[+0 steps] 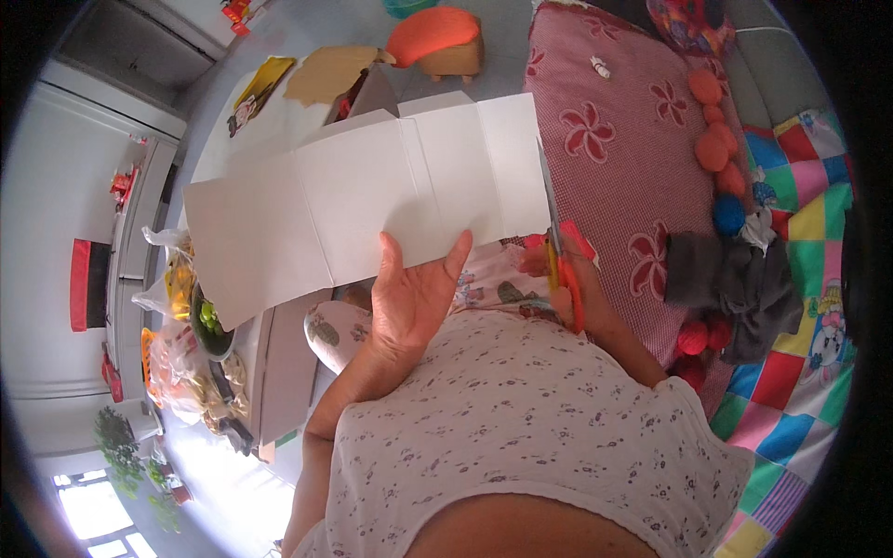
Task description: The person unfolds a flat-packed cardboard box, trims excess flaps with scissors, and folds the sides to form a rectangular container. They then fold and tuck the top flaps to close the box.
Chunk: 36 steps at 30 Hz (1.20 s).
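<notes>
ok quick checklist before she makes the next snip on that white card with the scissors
1. Left hand grips the white card at its lower edge: ok.
2. Right hand holds the scissors by the orange handles: ok.
3. Blades at the card's right edge: ok.
4. Left hand fingers away from the blades: ok.
5. Blades on a fold line: cannot tell.
6. Card held flat, unbent: ok.

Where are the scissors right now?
In the head view, the scissors are right of centre in the right hand, blades up along the right edge of the white cardboard, beside the red floral cushion.
</notes>
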Tool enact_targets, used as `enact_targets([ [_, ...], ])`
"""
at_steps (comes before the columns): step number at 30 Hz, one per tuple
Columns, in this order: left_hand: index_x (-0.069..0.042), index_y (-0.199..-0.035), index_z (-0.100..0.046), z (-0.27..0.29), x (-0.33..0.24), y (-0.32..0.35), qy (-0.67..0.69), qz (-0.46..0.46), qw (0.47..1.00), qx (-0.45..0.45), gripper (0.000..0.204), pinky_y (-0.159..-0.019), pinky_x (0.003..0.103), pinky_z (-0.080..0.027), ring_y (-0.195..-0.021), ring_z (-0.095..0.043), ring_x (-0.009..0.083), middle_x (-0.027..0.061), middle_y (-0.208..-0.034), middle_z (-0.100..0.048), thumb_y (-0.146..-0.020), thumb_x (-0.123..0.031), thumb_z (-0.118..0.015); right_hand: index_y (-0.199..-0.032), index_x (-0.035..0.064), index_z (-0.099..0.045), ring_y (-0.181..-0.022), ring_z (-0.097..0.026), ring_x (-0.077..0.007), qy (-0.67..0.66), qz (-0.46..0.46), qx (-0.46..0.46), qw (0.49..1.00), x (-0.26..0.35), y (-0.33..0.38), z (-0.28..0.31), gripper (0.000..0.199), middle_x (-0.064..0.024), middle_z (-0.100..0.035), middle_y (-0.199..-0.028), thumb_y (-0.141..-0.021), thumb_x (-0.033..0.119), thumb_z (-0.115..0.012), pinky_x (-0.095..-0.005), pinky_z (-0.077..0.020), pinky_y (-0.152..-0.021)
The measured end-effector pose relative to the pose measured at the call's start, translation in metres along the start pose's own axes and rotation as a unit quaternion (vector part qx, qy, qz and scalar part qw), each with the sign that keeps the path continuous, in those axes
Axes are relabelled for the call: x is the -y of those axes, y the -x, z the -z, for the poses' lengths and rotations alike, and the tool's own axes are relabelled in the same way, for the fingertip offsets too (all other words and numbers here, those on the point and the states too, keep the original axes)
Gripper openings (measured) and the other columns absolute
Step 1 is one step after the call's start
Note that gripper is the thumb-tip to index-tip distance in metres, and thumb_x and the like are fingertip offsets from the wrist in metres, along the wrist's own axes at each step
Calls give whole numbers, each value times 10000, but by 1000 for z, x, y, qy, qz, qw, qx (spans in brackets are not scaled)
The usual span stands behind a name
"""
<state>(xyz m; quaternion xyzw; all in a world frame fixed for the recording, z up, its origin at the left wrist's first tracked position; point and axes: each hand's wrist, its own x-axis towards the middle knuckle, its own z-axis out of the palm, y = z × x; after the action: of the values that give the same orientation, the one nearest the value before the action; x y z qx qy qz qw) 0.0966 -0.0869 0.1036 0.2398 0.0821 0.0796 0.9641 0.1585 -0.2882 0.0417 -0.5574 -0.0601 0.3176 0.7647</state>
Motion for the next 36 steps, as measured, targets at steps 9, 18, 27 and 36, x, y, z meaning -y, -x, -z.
enact_targets([
  [9, -100, -1273, -394, 7, 5, 3, 13, 39, 999, 21, 476, -1081, 450, -200, -1265, -317, 237, 47, -1339, -399, -919, -417, -401, -1044, 32, -480, -844, -517, -183, -191, -94, -57, 975, -7, -16, 9, 382, -112, -512, -919, -902, 385, -452, -322, -478, -735],
  [18, -83, -1342, -275, 2, 17, 2, -2, 86, 996, 13, 543, -1106, 452, -137, -1319, -217, 227, 62, -1414, -276, -931, -432, -344, -1033, -13, -474, -674, -485, -96, 167, 161, -74, 970, -40, -7, 24, 267, -13, -497, -756, -892, 212, -495, -249, -431, -582],
  [27, -63, -1330, -285, 5, 20, 0, -10, 90, 996, 0, 541, -1112, 449, -130, -1315, -232, 231, 82, -1401, -297, -933, -426, -342, -1095, 8, -479, -691, -500, -101, 159, 125, -74, 977, -39, -1, 25, 284, -19, -512, -772, -903, 216, -501, -255, -443, -577],
  [36, -65, -1316, -312, 5, 20, -2, -18, 74, 997, -11, 528, -1106, 449, -147, -1295, -272, 221, 63, -1373, -348, -931, -425, -352, -1156, 2, -430, -782, -455, -123, 254, 162, -65, 951, -30, -4, 18, 650, -59, -507, -886, -847, 574, -449, -281, -412, -683],
])
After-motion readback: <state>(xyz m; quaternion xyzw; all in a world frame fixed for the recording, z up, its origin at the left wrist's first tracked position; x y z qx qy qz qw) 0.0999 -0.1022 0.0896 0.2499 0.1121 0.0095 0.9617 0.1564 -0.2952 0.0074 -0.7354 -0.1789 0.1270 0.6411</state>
